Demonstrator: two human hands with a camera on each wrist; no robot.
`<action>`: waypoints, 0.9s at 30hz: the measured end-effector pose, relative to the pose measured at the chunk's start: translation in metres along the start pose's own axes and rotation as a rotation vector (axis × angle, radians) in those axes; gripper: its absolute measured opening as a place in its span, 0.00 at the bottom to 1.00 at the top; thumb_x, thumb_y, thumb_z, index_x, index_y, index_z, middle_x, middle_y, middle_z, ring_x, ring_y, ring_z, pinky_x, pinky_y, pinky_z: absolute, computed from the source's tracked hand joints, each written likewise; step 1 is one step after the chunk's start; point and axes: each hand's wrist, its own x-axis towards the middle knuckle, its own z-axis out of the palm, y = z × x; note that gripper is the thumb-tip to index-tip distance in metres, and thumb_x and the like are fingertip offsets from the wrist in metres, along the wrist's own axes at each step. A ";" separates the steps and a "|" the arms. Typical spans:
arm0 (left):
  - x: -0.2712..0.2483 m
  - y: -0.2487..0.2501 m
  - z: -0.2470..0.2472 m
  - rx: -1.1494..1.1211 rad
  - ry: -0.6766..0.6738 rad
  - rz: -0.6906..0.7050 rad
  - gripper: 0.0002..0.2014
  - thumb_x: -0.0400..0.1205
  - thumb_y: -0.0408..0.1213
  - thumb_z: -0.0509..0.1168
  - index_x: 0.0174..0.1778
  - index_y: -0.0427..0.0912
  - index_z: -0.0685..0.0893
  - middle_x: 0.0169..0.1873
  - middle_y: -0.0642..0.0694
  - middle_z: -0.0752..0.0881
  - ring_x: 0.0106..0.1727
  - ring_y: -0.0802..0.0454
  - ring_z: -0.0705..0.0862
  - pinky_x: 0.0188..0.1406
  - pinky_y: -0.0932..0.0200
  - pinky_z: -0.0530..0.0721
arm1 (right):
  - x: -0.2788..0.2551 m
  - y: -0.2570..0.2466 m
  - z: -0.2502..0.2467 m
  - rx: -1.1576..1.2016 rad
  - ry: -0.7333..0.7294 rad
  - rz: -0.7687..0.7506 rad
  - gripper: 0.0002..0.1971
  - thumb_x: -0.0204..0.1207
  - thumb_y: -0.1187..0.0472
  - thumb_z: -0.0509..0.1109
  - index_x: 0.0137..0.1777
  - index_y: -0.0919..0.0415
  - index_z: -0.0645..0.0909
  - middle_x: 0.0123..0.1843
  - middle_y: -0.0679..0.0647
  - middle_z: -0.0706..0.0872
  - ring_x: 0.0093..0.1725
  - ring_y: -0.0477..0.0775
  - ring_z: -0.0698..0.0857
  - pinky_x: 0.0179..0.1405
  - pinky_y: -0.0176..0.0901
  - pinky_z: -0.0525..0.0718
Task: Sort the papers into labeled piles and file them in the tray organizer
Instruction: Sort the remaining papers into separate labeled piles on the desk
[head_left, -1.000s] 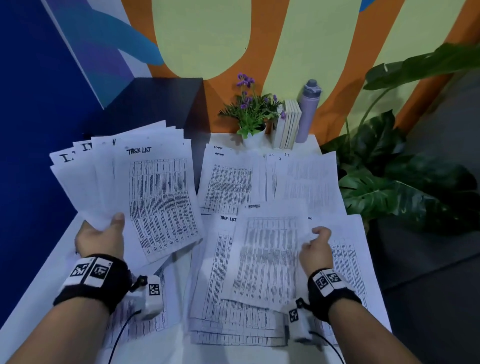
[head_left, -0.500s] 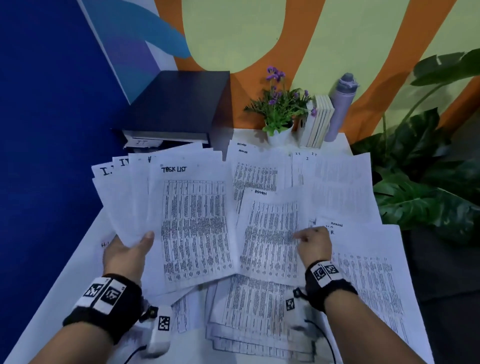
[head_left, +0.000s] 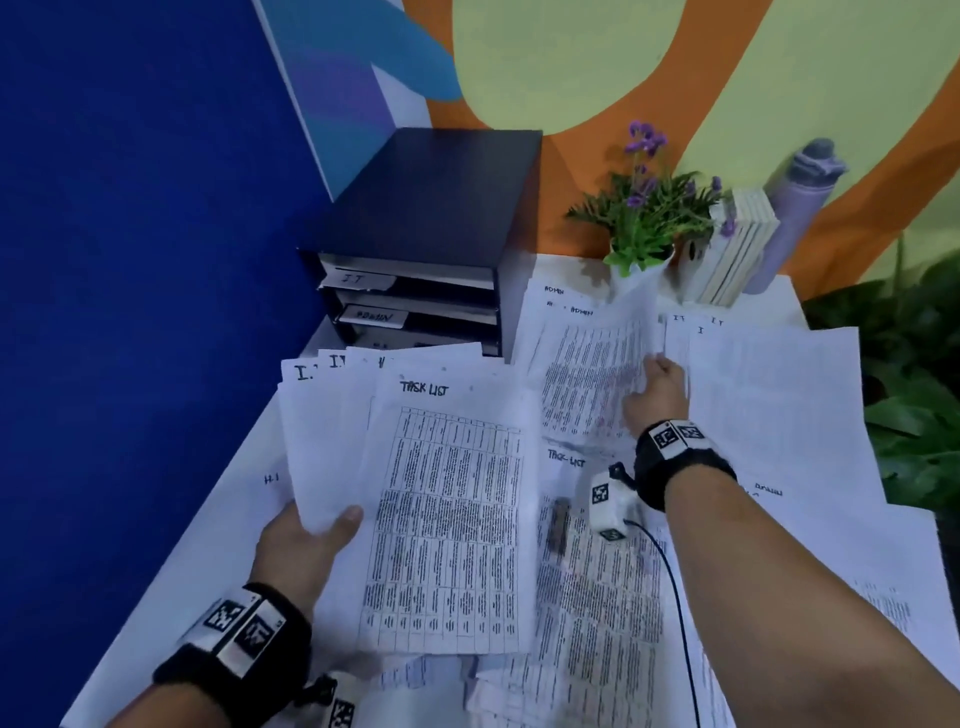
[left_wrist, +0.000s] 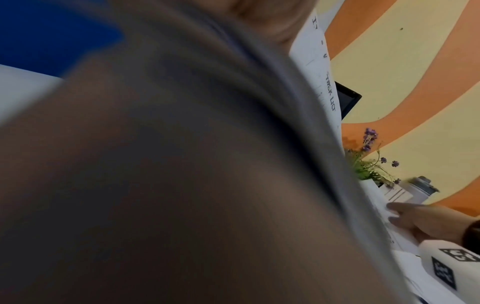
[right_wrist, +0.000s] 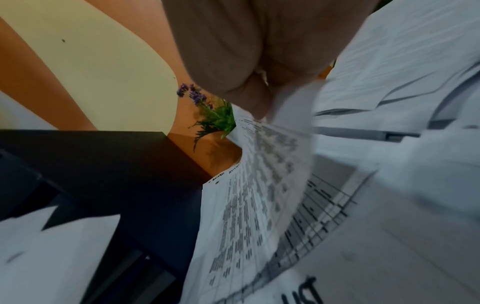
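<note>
My left hand grips a fan of several printed sheets by the lower left corner, thumb on top; the front sheet reads TASK LIST. In the left wrist view the palm fills the picture and only the fan's edge shows. My right hand reaches to the back of the table and pinches the right edge of an ADMIN sheet, which curls over the ADMIN pile. The right wrist view shows the fingers closed on that sheet. The dark tray organizer stands at the back left, with trays labelled IT and ADMIN.
An IT pile lies at the right and a TASK LIST pile under my right forearm. A potted purple flower, books and a lilac bottle line the back wall. Large-leaved plants stand beyond the table's right edge.
My right hand has carried the ADMIN sheet from the middle of the table to the ADMIN pile at the back. The left hand still holds its fan. The organizer has come into view.
</note>
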 end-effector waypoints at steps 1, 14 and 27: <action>0.001 0.000 0.000 0.001 -0.005 0.000 0.12 0.77 0.36 0.74 0.56 0.42 0.86 0.47 0.46 0.89 0.51 0.45 0.86 0.56 0.52 0.80 | 0.001 -0.002 0.000 -0.053 0.016 -0.007 0.29 0.80 0.67 0.64 0.81 0.59 0.65 0.85 0.56 0.56 0.81 0.62 0.61 0.78 0.47 0.65; -0.006 0.026 0.039 -0.101 -0.186 0.042 0.07 0.78 0.41 0.73 0.51 0.48 0.86 0.46 0.53 0.90 0.50 0.51 0.87 0.51 0.55 0.83 | -0.123 0.016 0.002 0.622 -0.198 0.132 0.05 0.78 0.56 0.72 0.52 0.53 0.84 0.51 0.54 0.90 0.53 0.57 0.88 0.57 0.55 0.86; -0.016 0.044 0.046 0.016 0.007 0.138 0.16 0.78 0.43 0.72 0.58 0.39 0.85 0.50 0.40 0.89 0.52 0.41 0.87 0.60 0.42 0.84 | -0.188 0.096 -0.055 0.634 -0.358 0.175 0.19 0.72 0.81 0.69 0.37 0.55 0.89 0.50 0.50 0.91 0.57 0.53 0.87 0.54 0.45 0.84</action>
